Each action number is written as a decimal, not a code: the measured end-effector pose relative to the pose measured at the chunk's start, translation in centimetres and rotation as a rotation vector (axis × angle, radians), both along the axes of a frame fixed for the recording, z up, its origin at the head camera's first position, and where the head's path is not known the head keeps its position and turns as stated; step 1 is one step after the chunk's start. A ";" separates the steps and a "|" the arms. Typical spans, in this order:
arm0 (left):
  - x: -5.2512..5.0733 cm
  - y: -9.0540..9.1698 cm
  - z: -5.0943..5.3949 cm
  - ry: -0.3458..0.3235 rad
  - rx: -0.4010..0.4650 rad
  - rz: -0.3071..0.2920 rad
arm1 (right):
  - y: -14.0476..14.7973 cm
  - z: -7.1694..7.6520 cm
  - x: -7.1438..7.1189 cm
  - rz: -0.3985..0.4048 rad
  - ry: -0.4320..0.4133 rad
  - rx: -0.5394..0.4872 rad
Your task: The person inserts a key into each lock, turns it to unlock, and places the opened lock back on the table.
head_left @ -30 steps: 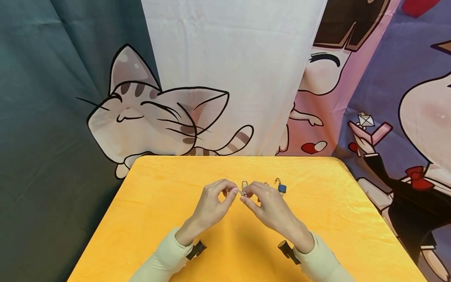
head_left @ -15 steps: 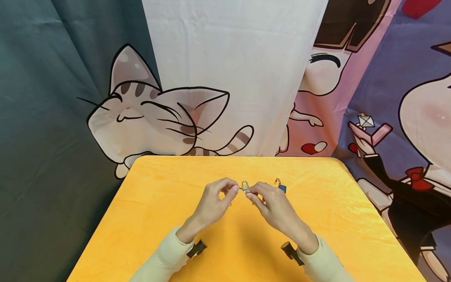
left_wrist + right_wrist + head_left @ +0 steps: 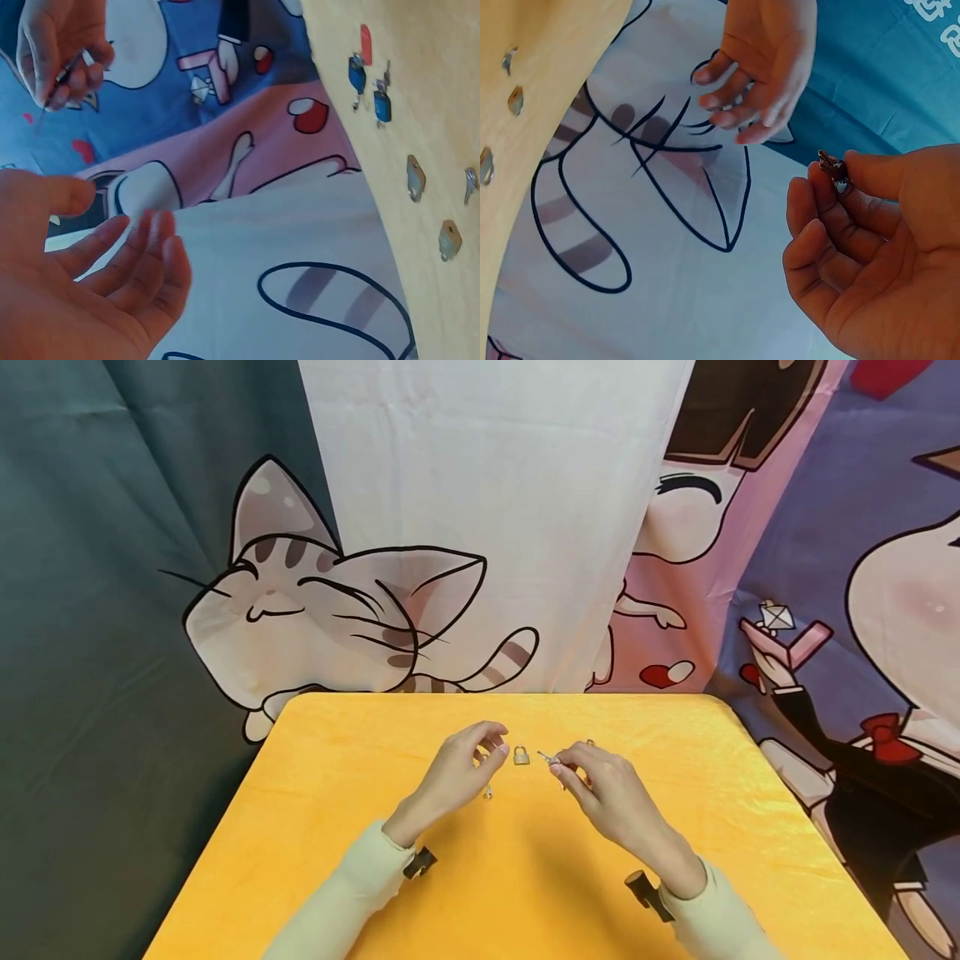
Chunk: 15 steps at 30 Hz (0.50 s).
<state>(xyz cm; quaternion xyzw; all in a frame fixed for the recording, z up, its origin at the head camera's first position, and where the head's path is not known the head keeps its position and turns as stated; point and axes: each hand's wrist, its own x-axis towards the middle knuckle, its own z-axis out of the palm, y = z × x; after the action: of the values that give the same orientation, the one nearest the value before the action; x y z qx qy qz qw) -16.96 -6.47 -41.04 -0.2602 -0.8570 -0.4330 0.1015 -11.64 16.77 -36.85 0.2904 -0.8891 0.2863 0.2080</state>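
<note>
My right hand (image 3: 617,797) pinches the keys (image 3: 553,761) above the table (image 3: 495,902); my left hand (image 3: 452,777) is relaxed, fingers released. In the head view, 1 brass lock (image 3: 521,759) lies between the 2 hands.

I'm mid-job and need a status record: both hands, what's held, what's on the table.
left hand: fingers relaxed, holding nothing
right hand: pinching a small metal item, likely keys
between hands (head view): brass-coloured padlock on the yellow table
also on table (left wrist view): similar brass-coloured piece, loose key-like piece, two blue padlocks, red strip
unclear: exact shape of the held item
</note>
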 end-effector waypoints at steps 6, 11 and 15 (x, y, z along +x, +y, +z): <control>-1.8 0.8 -0.7 -0.047 -0.160 0.036 | 1.0 -0.2 0.0 -0.007 0.010 0.009; -3.4 1.3 -1.5 -0.078 -0.214 0.055 | 1.7 -0.4 -0.1 0.000 0.010 0.011; -4.9 2.0 -2.3 -0.114 -0.247 0.071 | 2.0 -0.5 -0.2 -0.001 0.010 0.010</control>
<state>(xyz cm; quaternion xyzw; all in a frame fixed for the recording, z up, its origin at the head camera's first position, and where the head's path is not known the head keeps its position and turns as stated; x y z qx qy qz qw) -21.88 -4.50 -43.35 -0.2153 -0.9169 -0.3342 0.0351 -11.81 18.75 -37.35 0.2924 -0.8896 0.2804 0.2109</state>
